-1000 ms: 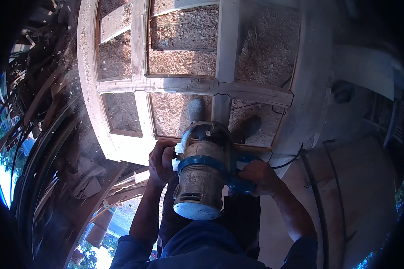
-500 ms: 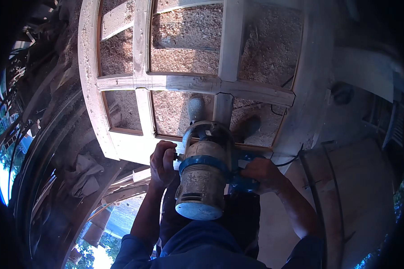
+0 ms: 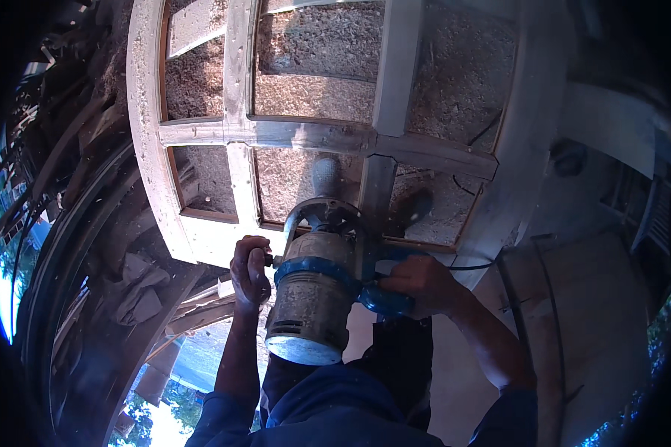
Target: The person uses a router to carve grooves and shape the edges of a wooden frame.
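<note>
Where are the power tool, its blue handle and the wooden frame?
Power tool (image 3: 310, 296), head view: metal motor body.
Blue handle (image 3: 385, 301), head view: lower curve.
Wooden frame (image 3: 312, 135), head view: middle crossbar.

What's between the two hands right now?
The head view shows the router with its blue collar between the left hand, at a dark knob, and the right hand, on the blue handle.
</note>
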The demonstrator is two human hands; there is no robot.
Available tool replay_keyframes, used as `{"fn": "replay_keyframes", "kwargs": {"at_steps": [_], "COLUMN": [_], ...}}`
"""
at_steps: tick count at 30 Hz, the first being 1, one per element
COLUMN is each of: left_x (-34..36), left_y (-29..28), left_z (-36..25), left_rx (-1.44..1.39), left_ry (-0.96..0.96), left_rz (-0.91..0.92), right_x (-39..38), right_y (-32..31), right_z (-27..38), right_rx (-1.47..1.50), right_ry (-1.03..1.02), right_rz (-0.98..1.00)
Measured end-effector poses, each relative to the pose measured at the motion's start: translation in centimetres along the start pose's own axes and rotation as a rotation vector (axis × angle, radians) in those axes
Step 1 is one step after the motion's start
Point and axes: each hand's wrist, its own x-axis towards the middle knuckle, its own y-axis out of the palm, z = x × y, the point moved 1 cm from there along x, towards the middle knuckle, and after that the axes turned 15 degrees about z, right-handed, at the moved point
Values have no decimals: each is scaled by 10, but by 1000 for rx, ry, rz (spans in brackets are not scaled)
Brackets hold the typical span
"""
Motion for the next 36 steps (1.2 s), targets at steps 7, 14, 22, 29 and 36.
{"fn": "replay_keyframes", "kwargs": {"at_steps": [7, 14, 22, 29, 36], "left_x": [-4, 1, 9, 11, 15], "left_y": [-26, -45, 0, 37, 40], "left_z": [7, 15, -6, -26, -28], "left_rx": [16, -10, -83, -20, -26], "left_ry": [-90, -60, 13, -23, 13], "left_rz": [-111, -138, 8, 58, 27], "right_x": [32, 52, -3, -46, -46], "right_y": [-6, 7, 11, 9, 6], "right_z": [11, 16, 6, -5, -4], "right_rx": [0, -6, 15, 13, -2], "right_ry": [-3, -2, 10, 29, 23], "right_rz": [31, 24, -51, -79, -116]}}
